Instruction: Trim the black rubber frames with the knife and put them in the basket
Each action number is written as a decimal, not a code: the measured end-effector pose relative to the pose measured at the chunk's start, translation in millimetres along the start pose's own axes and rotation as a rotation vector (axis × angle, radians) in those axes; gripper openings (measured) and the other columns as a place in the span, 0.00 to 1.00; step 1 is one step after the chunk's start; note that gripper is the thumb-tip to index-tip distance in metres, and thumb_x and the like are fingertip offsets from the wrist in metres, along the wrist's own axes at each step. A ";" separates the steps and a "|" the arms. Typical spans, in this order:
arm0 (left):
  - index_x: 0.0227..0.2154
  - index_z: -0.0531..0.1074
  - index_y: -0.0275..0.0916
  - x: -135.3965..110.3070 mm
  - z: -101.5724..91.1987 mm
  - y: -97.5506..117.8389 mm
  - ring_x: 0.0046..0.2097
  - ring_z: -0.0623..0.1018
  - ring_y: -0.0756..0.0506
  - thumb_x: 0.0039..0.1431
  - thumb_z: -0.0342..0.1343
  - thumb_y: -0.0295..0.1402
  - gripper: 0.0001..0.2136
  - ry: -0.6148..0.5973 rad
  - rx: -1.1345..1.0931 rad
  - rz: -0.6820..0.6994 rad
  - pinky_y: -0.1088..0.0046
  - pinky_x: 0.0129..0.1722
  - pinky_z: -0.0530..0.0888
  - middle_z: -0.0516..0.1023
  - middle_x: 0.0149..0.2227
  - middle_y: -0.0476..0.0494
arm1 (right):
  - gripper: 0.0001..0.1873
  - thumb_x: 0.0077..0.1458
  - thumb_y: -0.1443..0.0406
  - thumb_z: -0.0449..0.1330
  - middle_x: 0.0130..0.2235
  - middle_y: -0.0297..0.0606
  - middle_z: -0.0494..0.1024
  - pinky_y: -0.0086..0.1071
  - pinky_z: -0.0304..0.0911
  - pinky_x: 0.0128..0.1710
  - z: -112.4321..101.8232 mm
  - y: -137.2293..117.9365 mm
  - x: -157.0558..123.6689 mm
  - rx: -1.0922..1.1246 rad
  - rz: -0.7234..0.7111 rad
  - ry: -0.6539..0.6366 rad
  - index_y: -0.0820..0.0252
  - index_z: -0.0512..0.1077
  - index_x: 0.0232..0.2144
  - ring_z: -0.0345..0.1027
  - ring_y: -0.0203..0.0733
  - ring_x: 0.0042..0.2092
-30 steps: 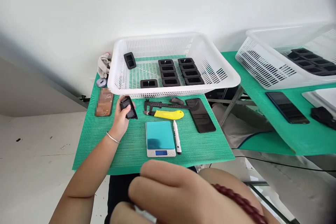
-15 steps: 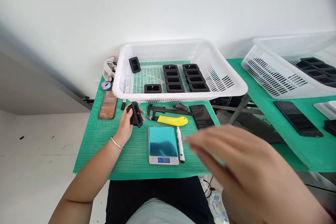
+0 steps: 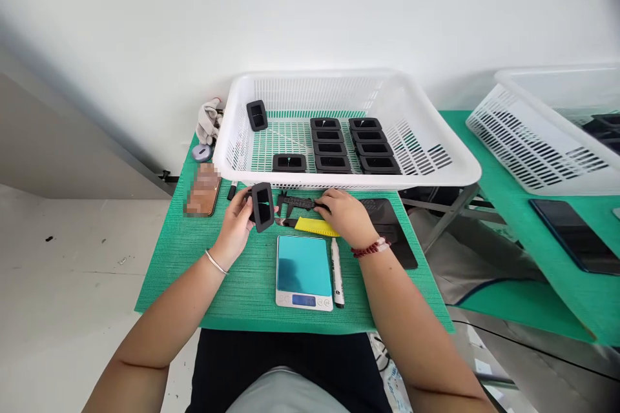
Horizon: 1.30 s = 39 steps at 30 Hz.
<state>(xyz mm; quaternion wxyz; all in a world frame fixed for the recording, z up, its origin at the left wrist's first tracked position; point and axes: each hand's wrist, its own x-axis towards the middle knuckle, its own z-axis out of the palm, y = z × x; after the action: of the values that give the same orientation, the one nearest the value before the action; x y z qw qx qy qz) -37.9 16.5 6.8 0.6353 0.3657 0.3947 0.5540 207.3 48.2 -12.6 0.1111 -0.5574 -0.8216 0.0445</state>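
My left hand (image 3: 233,227) grips a black rectangular frame-like part (image 3: 255,210) with a deep central opening, tilted up over the table's left half. My right hand (image 3: 347,214) has its fingers closed around the right part of a black vernier caliper (image 3: 296,202), whose jaws point left toward the black part. A yellow utility knife (image 3: 314,226) lies just below the caliper, partly covered by my right hand. Nearer me are a digital scale (image 3: 303,264) with a bare teal plate and a white marker (image 3: 337,277) beside it.
A white plastic basket (image 3: 349,181) behind my hands holds several similar black parts (image 3: 330,164). A black case (image 3: 400,242) lies right, a phone (image 3: 209,201) and a glove (image 3: 208,121) left. Another basket (image 3: 542,142) and phone (image 3: 574,235) occupy the neighbouring table.
My right hand has moved from the near right, over the table, to the caliper and closed on it. The black part in my left hand has turned, its opening now facing me more.
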 end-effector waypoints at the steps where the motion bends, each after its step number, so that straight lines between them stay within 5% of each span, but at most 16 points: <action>1: 0.46 0.70 0.43 0.2 0.2 0.1 0.45 0.80 0.39 0.57 0.58 0.43 0.16 -0.004 -0.005 -0.008 0.62 0.40 0.78 0.78 0.46 0.42 | 0.12 0.60 0.65 0.53 0.40 0.45 0.76 0.38 0.65 0.42 0.1 1.8 -1.3 -0.008 -0.026 0.019 0.64 0.76 0.39 0.68 0.47 0.43; 5: 0.44 0.73 0.42 2.0 -1.1 -0.8 0.46 0.79 0.41 0.58 0.56 0.39 0.13 0.005 -0.095 -0.042 0.61 0.44 0.77 0.78 0.46 0.43 | 0.16 0.63 0.67 0.47 0.39 0.46 0.76 0.37 0.63 0.41 -2.2 3.7 -7.6 -0.021 -0.102 0.111 0.64 0.74 0.38 0.68 0.45 0.41; 10: 0.38 0.75 0.39 5.2 -4.0 0.4 0.40 0.79 0.44 0.59 0.52 0.39 0.12 0.132 -0.218 -0.085 0.63 0.42 0.76 0.79 0.38 0.44 | 0.17 0.65 0.64 0.44 0.33 0.41 0.78 0.33 0.53 0.28 -13.1 -5.0 -17.4 -0.064 -0.062 0.138 0.62 0.72 0.41 0.67 0.40 0.30; 15: 0.41 0.75 0.42 5.0 -2.6 -0.6 0.43 0.78 0.45 0.59 0.51 0.48 0.17 0.195 -0.248 -0.077 0.68 0.39 0.76 0.79 0.41 0.45 | 0.17 0.64 0.59 0.48 0.30 0.38 0.78 0.31 0.55 0.29 -17.8 -17.3 -24.8 0.069 -0.156 0.276 0.61 0.74 0.37 0.68 0.38 0.30; 19: 0.43 0.74 0.44 3.5 -3.3 -9.1 0.48 0.77 0.42 0.57 0.53 0.51 0.19 0.137 -0.134 -0.075 0.65 0.41 0.76 0.79 0.44 0.45 | 0.16 0.61 0.55 0.54 0.27 0.38 0.75 0.33 0.55 0.32 -14.7 -29.0 -25.1 0.077 -0.166 0.388 0.62 0.73 0.32 0.65 0.39 0.29; 24: 0.42 0.75 0.42 1.3 -4.7 -13.9 0.48 0.76 0.39 0.56 0.53 0.54 0.22 0.075 -0.077 -0.115 0.62 0.43 0.76 0.79 0.41 0.43 | 0.08 0.60 0.67 0.52 0.32 0.39 0.75 0.36 0.55 0.37 -14.8 -38.3 -23.7 0.014 -0.290 0.391 0.60 0.72 0.33 0.62 0.42 0.34; 28: 0.44 0.74 0.42 -2.9 -2.8 -9.6 0.49 0.76 0.40 0.57 0.50 0.55 0.24 -0.012 -0.036 -0.105 0.65 0.44 0.75 0.78 0.43 0.43 | 0.10 0.58 0.70 0.51 0.30 0.38 0.73 0.34 0.52 0.33 -13.8 -39.8 -25.1 -0.052 -0.333 0.302 0.61 0.71 0.38 0.60 0.42 0.32; 30: 0.46 0.73 0.42 -5.4 -1.2 -6.7 0.48 0.76 0.41 0.59 0.48 0.54 0.24 -0.079 0.020 -0.059 0.67 0.43 0.74 0.76 0.47 0.43 | 0.08 0.58 0.65 0.52 0.27 0.37 0.71 0.33 0.49 0.29 -11.9 -40.7 -26.2 -0.024 -0.306 0.279 0.61 0.70 0.34 0.59 0.40 0.29; 34: 0.47 0.72 0.42 -8.4 0.4 -4.1 0.46 0.75 0.43 0.59 0.49 0.53 0.23 -0.176 0.136 0.071 0.70 0.42 0.73 0.74 0.49 0.42 | 0.25 0.58 0.45 0.50 0.25 0.36 0.71 0.32 0.45 0.26 -9.6 -44.2 -27.8 0.048 -0.251 0.268 0.61 0.68 0.31 0.60 0.38 0.26; 39: 0.46 0.73 0.42 -8.3 -1.5 -3.9 0.45 0.75 0.43 0.57 0.49 0.55 0.25 -0.223 0.237 0.155 0.69 0.45 0.72 0.74 0.48 0.42 | 0.30 0.58 0.41 0.46 0.29 0.39 0.75 0.32 0.51 0.27 -10.0 -45.8 -29.2 0.090 -0.265 0.272 0.62 0.67 0.37 0.66 0.40 0.29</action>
<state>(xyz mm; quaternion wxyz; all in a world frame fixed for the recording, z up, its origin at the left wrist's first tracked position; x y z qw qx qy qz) -38.3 7.8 3.5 0.5830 0.5265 0.3547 0.5071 178.5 3.6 2.3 0.2507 -0.4397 -0.8624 -0.0095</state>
